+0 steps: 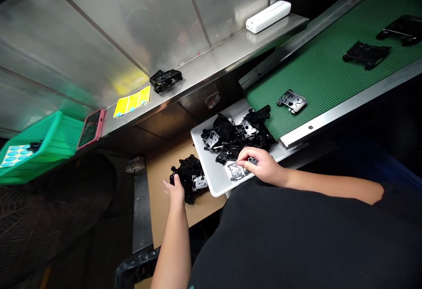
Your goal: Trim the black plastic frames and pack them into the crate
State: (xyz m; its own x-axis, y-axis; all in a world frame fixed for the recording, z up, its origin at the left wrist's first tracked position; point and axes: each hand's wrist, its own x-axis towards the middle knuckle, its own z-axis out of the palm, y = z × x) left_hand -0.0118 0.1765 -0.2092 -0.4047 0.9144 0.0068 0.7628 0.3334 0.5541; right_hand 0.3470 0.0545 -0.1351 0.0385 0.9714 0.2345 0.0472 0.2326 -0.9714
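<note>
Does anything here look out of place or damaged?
One thing, perhaps: a black part sits on the metal ledge, away from the heap in the white tray and the pieces on the green belt. The heap is jumbled, but I see no spill. Small damage wouldn't show.

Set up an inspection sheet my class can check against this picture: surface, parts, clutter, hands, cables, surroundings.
Surface: brown cardboard, white tray, green belt, metal ledge.
Job's things: black-and-silver parts piled in the tray; dark cluster beside it, above the cardboard; three separate parts on the belt.
Clutter: pink-edged phone at the ledge's end; yellow card, black part and white oblong device along it.
Hands: left hand at the dark cluster; right hand at a silvery part in the tray; grip unclear for both.
Cables: nothing seen.
Surroundings: metal wall, green bin, dark grille.
</note>
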